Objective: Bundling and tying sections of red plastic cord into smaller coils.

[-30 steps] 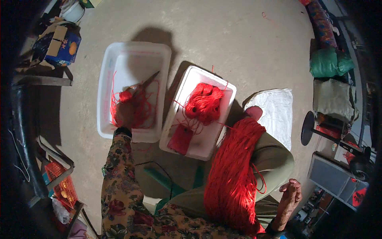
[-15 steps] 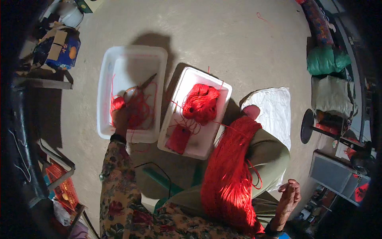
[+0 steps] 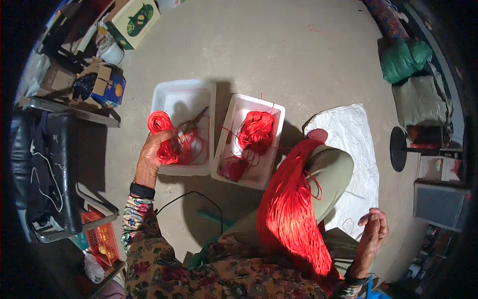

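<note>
the red coil (image 3: 160, 135) sat in the left hand (image 3: 152, 158), raised just above the left tray (image 3: 185, 94), at its near left corner. that hand's grip was closed round the coil's lower part, while a looped end stuck up free above the fingers. loose red strands (image 3: 195, 146) lay in the tray just beside the hand, with scissors (image 3: 194, 121) resting on them. the right tray (image 3: 251, 144), touching the left one along its side, held a bigger red bundle (image 3: 256, 128) and a small dark red wad (image 3: 233, 168). both trays stood on the concrete floor (image 3: 279, 50). a long red hank (image 3: 294, 209) lay draped over the person's knee, running from near the right tray's corner down toward the lap. the right hand (image 3: 372, 229) hung well apart from all this, by the right thigh above a white sack (image 3: 353, 134); its grip was loose, fingers half curled, holding nothing that could be seen.
</note>
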Demonstrator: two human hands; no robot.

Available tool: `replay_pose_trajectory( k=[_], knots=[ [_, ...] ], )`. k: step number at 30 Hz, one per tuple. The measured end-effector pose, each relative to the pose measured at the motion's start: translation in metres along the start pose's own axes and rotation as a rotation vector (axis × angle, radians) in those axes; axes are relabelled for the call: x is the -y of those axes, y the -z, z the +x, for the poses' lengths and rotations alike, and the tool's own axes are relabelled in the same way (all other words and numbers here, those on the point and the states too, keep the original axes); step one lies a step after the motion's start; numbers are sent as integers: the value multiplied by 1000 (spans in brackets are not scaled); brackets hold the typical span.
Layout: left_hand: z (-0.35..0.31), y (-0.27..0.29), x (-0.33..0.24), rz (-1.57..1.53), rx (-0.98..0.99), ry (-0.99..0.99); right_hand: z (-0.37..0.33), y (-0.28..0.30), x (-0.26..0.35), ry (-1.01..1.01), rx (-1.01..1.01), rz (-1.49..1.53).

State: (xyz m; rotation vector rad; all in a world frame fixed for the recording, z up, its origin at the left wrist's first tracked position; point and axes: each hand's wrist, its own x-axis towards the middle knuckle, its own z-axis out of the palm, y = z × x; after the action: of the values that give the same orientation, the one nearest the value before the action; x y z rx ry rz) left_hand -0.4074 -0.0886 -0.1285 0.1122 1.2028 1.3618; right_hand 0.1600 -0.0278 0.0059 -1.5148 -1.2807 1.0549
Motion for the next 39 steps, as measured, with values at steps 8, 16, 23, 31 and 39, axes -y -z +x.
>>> replay_pose_trajectory(
  k=[8, 16, 23, 31, 39],
  knots=[
    [-66, -97, -55, 142, 301, -132, -3, -23, 39, 93, 281, 79],
    [-107, -158, -85, 281, 342, -167, -18, -77, 94, 238, 677, 144],
    [-149, -227, -92, 605, 390, -223, -15, -117, 119, 471, 789, 85],
    [-177, -283, -79, 637, 520, -192, 7, -146, 120, 482, 905, 363],
    [-175, -307, -71, 732, 560, -205, 42, -106, 119, 779, 332, -105]
  ],
)
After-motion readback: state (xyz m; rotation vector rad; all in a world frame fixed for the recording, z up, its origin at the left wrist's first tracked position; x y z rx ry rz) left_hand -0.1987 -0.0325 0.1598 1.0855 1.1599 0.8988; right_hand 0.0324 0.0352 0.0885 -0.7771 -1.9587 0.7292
